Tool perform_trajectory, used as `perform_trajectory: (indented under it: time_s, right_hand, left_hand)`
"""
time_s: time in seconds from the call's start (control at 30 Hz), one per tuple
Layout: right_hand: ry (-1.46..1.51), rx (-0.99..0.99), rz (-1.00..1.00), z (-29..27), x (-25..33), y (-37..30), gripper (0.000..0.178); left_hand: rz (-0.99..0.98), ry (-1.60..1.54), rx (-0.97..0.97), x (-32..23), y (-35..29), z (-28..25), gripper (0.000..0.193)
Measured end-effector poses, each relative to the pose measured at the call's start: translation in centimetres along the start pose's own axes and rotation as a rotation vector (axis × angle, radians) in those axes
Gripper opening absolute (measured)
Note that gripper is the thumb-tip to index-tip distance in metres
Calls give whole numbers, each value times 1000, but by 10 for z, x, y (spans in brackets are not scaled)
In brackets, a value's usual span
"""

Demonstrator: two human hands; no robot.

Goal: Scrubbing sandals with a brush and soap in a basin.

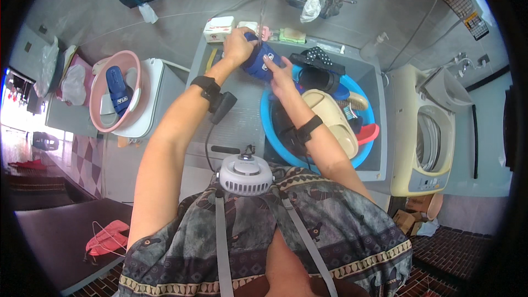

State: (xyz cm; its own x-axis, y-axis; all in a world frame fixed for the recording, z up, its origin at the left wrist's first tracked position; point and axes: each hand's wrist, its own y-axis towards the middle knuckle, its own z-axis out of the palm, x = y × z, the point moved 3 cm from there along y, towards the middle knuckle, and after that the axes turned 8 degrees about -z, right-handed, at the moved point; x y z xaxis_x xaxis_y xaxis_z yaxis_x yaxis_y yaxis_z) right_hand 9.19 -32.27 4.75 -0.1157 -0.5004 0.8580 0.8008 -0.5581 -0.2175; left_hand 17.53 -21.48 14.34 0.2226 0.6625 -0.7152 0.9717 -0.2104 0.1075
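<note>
Both my hands hold a blue slipper (254, 65) over the grey sink (234, 124), under a thin stream of water (262, 14). My left hand (238, 47) grips its far end, while my right hand (280, 76) has its thumb on top near the strap. To the right, partly beneath my right forearm, a blue basin (268, 135) holds several slippers. Among them are a beige slipper (340, 135) and a black one with white dots (316, 56). A red piece (368, 133) lies at the basin's right side, its kind unclear.
Left of the sink, a pink basin (95, 102) with another blue slipper (116, 85) rests on a white-topped stand. Along the sink's back ledge stand a white box (219, 28) and a green sponge-like block (292, 35). A washing machine (405, 132) stands close on the right.
</note>
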Motion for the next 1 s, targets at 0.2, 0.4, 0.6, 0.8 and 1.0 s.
perform_trajectory:
  time_s: [0.2, 0.4, 0.6, 0.8, 1.0]
  right_hand:
    - [446, 387, 426, 18, -11, 6, 41]
    - [579, 583, 534, 32, 5, 6, 45]
    - [541, 439, 522, 33, -5, 18, 41]
    - [603, 364, 589, 28, -14, 10, 49]
    - [508, 557, 462, 17, 5, 2, 43]
  left_hand:
    - [-189, -87, -71, 19, 18, -12, 31]
    - [-296, -465, -6, 46, 20, 1, 23]
    - [-554, -825, 129, 31, -4, 9, 32]
    - [-959, -823, 629, 40, -18, 27, 41]
    - [-872, -987, 549, 11, -23, 7, 43]
